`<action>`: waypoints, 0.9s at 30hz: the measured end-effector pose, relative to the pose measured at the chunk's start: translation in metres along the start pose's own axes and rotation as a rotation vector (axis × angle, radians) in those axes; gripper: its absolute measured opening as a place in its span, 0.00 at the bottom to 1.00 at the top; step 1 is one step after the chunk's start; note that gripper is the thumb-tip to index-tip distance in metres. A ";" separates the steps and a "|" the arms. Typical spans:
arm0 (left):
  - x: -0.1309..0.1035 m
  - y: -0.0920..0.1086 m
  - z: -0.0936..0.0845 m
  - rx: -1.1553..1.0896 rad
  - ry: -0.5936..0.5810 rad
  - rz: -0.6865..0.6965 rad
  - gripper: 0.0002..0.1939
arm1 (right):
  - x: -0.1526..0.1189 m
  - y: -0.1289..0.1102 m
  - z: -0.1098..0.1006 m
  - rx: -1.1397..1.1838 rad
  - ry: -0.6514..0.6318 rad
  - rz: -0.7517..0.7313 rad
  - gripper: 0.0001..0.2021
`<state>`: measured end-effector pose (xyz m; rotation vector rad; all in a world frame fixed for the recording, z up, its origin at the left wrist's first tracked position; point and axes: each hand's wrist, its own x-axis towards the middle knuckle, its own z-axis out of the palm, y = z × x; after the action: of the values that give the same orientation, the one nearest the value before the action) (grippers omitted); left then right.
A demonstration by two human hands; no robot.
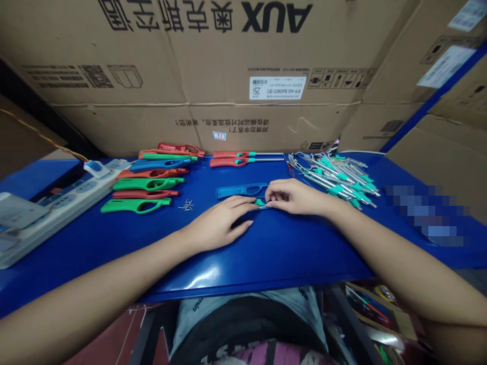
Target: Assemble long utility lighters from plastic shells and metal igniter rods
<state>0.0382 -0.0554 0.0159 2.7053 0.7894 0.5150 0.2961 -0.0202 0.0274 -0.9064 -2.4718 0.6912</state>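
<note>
A lighter core with a green trigger [260,202] and a thin metal part lies low over the blue table, between my hands and mostly covered by fingers. My right hand [292,196] is closed, its fingertips pinching the core's right end. Stretched fingers of my left hand [224,219] touch the core's left side, with the thumb apart. Just beyond them lies a blue lighter shell half [238,191], its right end behind my right hand. Several small screws [186,205] are scattered left of my left hand.
Red, green and blue lighter shells [142,183] line the left side. Two red assembled lighters [232,162] lie at the back. Several lighter cores [342,177] are heaped right, near a screwdriver [290,170]. A power strip [68,200] runs along the left; a cardboard box [213,86] stands behind.
</note>
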 end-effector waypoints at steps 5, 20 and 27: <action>0.000 -0.001 0.000 0.058 -0.031 -0.011 0.20 | -0.002 -0.002 -0.005 0.002 -0.068 0.054 0.05; 0.000 0.004 0.003 0.217 -0.022 0.009 0.20 | -0.003 -0.003 -0.010 -0.072 -0.074 -0.009 0.05; -0.001 0.000 0.003 0.134 0.002 -0.020 0.19 | 0.004 0.012 0.007 -0.262 0.179 -0.013 0.11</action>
<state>0.0383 -0.0567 0.0128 2.8161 0.8804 0.4768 0.2955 -0.0113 0.0156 -0.9971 -2.4389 0.2703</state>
